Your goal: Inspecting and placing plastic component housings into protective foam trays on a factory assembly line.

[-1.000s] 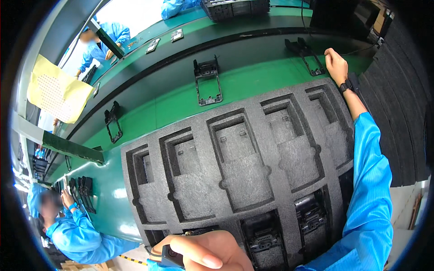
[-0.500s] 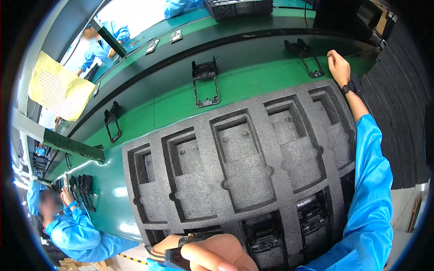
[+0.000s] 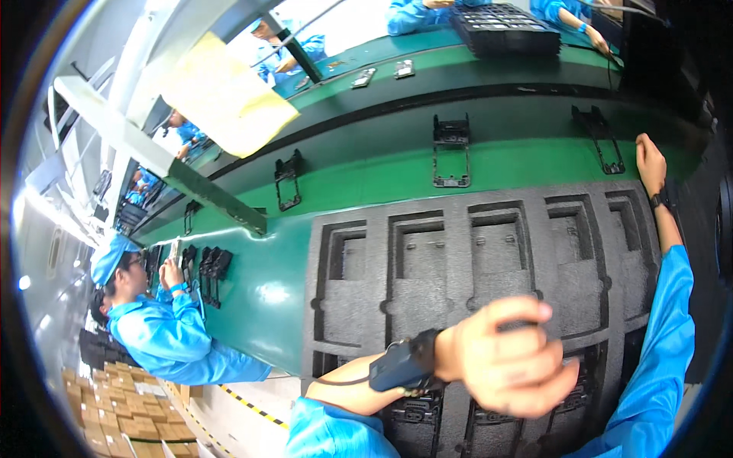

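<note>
My left hand point(image 3: 519, 359) is over the near part of a grey foam tray point(image 3: 456, 305), back of the hand up. Its fingers are loosely bent and apart, slightly blurred, and nothing shows in them. Below it, black device housings point(image 3: 412, 412) sit in the near row of slots, partly hidden by my hand and wrist. My right hand point(image 3: 651, 164) is at the tray's far right corner, fingers folded, with nothing visible in it. Just left of it, a black frame point(image 3: 599, 141) lies on the green conveyor belt point(image 3: 519, 164). The tray's far row holds several vacant slots.
More black frames lie along the belt, one at centre point(image 3: 451, 153) and one farther left point(image 3: 288, 182). A metal post point(image 3: 210, 198) with a yellow sheet point(image 3: 229, 99) crosses the left side. A co-worker in blue point(image 3: 164, 328) works at the left; others work across the belt.
My view has swung left, so the scene sits farther right. My left hand has risen from the lower edge and turned back-up over the tray. My right hand stays by the corner.
</note>
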### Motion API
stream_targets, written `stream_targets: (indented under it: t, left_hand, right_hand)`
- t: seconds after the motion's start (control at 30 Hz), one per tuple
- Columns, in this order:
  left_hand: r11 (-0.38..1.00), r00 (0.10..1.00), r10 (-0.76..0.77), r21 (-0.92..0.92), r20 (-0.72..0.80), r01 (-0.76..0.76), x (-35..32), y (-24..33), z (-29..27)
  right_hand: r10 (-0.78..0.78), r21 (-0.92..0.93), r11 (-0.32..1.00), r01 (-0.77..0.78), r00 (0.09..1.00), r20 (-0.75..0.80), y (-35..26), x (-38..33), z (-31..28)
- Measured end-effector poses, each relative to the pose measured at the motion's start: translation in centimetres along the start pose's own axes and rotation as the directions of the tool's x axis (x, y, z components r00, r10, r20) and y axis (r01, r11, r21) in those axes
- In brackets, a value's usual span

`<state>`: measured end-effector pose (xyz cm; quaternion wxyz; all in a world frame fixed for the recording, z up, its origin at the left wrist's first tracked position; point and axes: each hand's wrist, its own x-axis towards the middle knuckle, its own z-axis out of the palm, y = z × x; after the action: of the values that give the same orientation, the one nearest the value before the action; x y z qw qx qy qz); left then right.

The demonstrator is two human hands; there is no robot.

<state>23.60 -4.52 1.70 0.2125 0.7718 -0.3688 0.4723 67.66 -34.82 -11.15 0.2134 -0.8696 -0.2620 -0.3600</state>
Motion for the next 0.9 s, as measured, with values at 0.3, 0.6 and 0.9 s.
stream_targets:
  t: [0.3, 0.6, 0.9]
  left_hand:
    - [0.837, 0.835, -0.543, 0.139, 0.089, 0.529, -2.4, -6.0, 1.8]
    - [0.75, 0.684, -0.659, 0.2, 0.314, 0.631, -4.1, -7.3, 1.7]
    - [0.744, 0.642, -0.654, 0.188, 0.4, 0.641, -3.8, -6.4, 1.6]
  right_hand:
    - [0.187, -0.28, 0.952, -0.123, 0.959, 0.214, 3.5, -2.2, 0.4]
    - [-0.079, -0.235, 0.966, 0.111, 0.986, 0.145, 0.3, -5.6, -2.6]
    - [0.067, -0.017, 0.998, -0.066, 0.99, 0.12, -2.5, -6.8, -6.2]
